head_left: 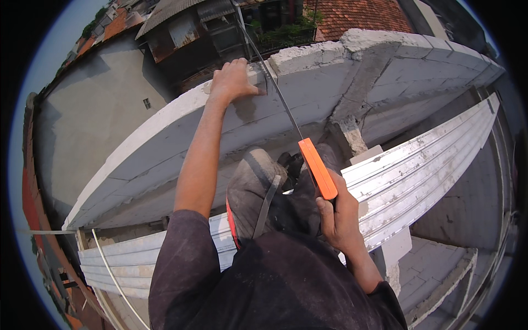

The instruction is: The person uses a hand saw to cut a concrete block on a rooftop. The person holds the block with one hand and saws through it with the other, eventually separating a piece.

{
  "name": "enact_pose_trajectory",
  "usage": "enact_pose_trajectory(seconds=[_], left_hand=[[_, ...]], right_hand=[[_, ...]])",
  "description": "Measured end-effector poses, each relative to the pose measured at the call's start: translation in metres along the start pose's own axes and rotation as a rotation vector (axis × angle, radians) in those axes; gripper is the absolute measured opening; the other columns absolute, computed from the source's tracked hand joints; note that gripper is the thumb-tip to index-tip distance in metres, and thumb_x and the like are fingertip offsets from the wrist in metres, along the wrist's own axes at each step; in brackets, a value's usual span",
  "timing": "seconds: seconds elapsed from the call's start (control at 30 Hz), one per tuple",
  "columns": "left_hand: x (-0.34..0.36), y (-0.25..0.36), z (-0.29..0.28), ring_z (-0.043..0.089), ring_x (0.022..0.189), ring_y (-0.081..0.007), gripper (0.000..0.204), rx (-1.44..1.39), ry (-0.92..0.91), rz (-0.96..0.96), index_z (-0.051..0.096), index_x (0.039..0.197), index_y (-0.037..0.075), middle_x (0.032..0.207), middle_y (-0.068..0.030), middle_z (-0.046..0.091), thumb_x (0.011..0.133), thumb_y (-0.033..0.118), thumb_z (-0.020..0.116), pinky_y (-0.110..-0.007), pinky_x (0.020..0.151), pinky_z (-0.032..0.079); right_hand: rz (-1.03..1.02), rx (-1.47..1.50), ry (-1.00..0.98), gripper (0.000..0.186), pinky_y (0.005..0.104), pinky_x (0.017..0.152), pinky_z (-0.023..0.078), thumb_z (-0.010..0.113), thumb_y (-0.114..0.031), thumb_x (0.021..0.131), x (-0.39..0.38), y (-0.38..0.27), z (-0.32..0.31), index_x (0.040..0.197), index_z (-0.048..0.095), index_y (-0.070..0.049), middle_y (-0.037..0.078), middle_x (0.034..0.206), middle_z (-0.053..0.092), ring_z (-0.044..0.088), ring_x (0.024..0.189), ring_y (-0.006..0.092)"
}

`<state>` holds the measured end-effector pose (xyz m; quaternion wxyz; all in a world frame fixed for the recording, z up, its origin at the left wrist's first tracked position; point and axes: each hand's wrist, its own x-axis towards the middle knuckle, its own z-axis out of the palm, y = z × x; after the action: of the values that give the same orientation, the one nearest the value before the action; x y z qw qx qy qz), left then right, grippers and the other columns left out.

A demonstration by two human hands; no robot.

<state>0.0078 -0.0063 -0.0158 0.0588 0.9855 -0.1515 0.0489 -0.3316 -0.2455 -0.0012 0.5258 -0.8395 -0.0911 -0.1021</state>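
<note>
My right hand (pixel 342 217) is closed round the orange handle of a hand saw (pixel 316 168). The saw's long thin blade slants up and forward across the top of a light grey block wall (pixel 308 93), where there is a gap in the top edge. Just left of the blade, my left hand (pixel 234 81) grips the wall's top, its fingers bent over the edge and the thumb against the near face. A dark patch marks the wall below that hand.
Beneath me runs a ribbed white metal sheet (pixel 418 170). A rough concrete column (pixel 366 77) joins the wall to the right. Beyond the wall are tiled roofs (pixel 360 22) and a plastered building (pixel 99 104). A pale hose or cable (pixel 107 264) hangs at the lower left.
</note>
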Motion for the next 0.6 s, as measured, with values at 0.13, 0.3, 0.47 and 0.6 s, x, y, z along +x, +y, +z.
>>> enact_pose_trajectory(seconds=[0.13, 0.3, 0.47, 0.6], left_hand=[[-0.004, 0.006, -0.010, 0.058, 0.140, -0.0343, 0.107, -0.008, -0.063, -0.026, 0.059, 0.145, 0.003, 0.145, -0.0162, 0.066, 0.063, 0.062, 0.096, -0.053, 0.113, 0.049], [-0.002, 0.014, -0.005, 0.058, 0.140, -0.0341, 0.106, 0.022, -0.051, -0.043, 0.057, 0.145, 0.003, 0.145, -0.0149, 0.065, 0.064, 0.060, 0.097, -0.054, 0.112, 0.049], [-0.002, 0.008, -0.009, 0.058, 0.140, -0.0340, 0.103, -0.003, -0.047, -0.041, 0.057, 0.145, 0.003, 0.146, -0.0145, 0.064, 0.066, 0.056, 0.096, -0.054, 0.113, 0.048], [-0.001, 0.002, -0.009, 0.059, 0.138, -0.0344, 0.100, 0.007, -0.057, -0.061, 0.057, 0.145, 0.003, 0.145, -0.0152, 0.065, 0.067, 0.053, 0.095, -0.054, 0.113, 0.048]], right_hand=[[0.102, -0.053, -0.024, 0.049, 0.0454, 0.092, 0.058, 0.060, -0.011, 0.104, -0.028, -0.010, -0.007, 0.149, 0.051, 0.005, 0.029, 0.129, 0.069, 0.073, 0.110, 0.0479], [0.003, -0.131, 0.032, 0.045, 0.0441, 0.080, 0.055, 0.057, -0.017, 0.109, -0.001, -0.006, 0.010, 0.148, 0.050, 0.003, 0.023, 0.101, 0.069, 0.071, 0.087, 0.0416], [0.006, -0.114, 0.032, 0.039, 0.0437, 0.074, 0.053, 0.057, -0.013, 0.110, 0.064, -0.010, 0.031, 0.146, 0.051, 0.003, 0.022, 0.090, 0.066, 0.069, 0.077, 0.0404], [-0.030, -0.141, 0.012, 0.043, 0.0367, 0.068, 0.050, 0.051, -0.023, 0.113, -0.007, -0.003, 0.000, 0.146, 0.051, 0.005, 0.011, 0.082, 0.063, 0.064, 0.069, 0.0242]])
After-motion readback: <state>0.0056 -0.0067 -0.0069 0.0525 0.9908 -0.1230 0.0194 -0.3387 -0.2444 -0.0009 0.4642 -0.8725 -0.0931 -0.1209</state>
